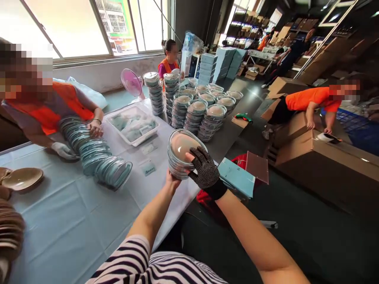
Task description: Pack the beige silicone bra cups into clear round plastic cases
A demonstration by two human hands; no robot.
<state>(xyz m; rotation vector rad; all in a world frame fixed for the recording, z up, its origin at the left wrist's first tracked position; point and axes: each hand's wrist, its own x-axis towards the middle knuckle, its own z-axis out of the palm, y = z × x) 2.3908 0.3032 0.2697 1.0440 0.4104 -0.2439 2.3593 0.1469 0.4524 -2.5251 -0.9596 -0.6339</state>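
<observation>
A stack of clear dishes (pixel 175 163) with a beige, shiny domed piece (pixel 181 145) on top is held up, tilted, over the table's right edge. My left hand (pixel 173 180), bare, grips it from below on the near side; part of its fingers is hidden behind the stack. My right hand (pixel 206 171), in a black dotted glove, closes on the stack's right side, its fingers over the rim. Just beyond stand several tall stacks of similar dishes (pixel 192 118). Small printed packets (pixel 148 167) lie on the table to the left.
Across the white-covered table (pixel 89 209), a co-worker handles a leaning row of clear dishes (pixel 96 152). Nearby are a white tray of packets (pixel 132 136), brown bowls (pixel 23 178) and a pink fan (pixel 132 83). Blue flat boxes (pixel 237 177) sit at right, cartons (pixel 319 154) beyond.
</observation>
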